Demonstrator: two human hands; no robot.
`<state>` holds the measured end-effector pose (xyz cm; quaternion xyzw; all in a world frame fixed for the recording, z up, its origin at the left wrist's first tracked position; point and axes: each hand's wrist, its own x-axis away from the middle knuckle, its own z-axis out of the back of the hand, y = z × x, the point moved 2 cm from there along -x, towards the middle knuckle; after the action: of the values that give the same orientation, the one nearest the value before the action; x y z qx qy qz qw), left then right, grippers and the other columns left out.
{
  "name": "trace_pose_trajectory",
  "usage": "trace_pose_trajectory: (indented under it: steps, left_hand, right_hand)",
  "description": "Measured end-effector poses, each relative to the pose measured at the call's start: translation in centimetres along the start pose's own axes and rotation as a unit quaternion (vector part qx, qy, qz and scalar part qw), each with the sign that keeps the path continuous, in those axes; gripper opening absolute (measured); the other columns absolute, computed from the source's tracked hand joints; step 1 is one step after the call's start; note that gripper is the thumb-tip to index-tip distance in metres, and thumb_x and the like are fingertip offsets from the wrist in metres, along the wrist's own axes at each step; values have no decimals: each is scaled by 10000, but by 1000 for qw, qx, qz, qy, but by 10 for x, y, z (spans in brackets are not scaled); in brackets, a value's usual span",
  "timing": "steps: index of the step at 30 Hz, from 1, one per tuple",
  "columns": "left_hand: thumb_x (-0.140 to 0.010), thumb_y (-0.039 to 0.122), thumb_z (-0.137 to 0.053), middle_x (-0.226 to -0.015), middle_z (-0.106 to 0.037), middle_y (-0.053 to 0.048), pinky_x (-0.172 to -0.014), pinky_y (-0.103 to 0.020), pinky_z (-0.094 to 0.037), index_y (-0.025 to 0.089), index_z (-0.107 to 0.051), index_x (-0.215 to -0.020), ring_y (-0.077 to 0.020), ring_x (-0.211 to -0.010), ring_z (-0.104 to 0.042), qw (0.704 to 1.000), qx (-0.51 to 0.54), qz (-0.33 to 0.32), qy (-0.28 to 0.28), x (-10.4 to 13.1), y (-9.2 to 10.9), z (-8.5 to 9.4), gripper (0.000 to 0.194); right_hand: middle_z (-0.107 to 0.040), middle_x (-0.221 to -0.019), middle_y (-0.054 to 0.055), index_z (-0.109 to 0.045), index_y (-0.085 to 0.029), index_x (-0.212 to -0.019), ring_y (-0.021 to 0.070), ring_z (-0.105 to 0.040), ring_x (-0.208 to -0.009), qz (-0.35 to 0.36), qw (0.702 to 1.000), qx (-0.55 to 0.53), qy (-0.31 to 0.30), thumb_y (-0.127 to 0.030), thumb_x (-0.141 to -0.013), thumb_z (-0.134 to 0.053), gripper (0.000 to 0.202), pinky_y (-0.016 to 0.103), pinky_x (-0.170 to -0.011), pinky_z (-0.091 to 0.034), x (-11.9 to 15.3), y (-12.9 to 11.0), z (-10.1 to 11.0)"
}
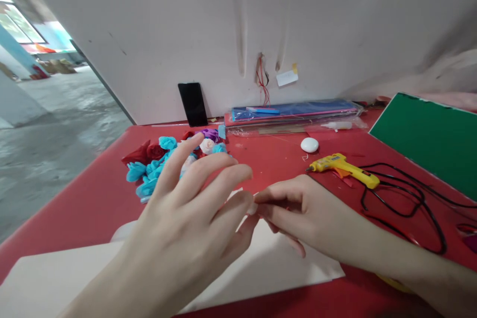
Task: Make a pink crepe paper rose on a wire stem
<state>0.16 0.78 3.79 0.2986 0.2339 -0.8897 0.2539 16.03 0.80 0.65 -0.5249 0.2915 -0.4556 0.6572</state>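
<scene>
Small whitish piece [252, 207] between fingers [275, 192]

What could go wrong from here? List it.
The small pale piece, pinched between the left hand and right hand, could slip or get squashed. The yellow glue gun lies near the right hand; if hot, its nozzle might burn a knuckle. The looped black cord could snag the right forearm.

Off-white paper [253, 273], yellow glue gun [348, 169], red tabletop [266, 151]
</scene>
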Motion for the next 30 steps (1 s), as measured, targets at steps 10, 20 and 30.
trace_pose_trajectory:
  steps: [10,20,30]
  left_hand:
    - [-739,152,-638,-844,-653,-36,-974,-469,-364,207,-596,-802,-206,-832,-538,997,-3,25,75,2,5,7,94]
    - [-795,139,-557,-542,-587,57,-480,-172,-400,216,-625,-679,-82,-494,-524,845,444,297,-19,-2,12,-14,154]
    - [-761,268,-679,-770,-600,24,-765,-194,-443,223,-666,-754,-115,-802,-537,394,787,468,78,15,34,-45,47]
  right_hand:
    - [-411,-505,-71,-537,-146,-660,33,-452,-375,18,998,-34,46,-187,-844,-460,203,147,-386,-355,0,-5,-1]
    - [-425,-531,-58,-447,-165,-563,42,-449,-453,247,929,130,243,-103,-835,-482,281,147,-437,-378,4,-13,3]
    - [-626,-699,34,-611,-107,-885,115,-555,-626,398,745,427,324,-115,-902,-416,195,235,-559,-419,12,-2,-4]
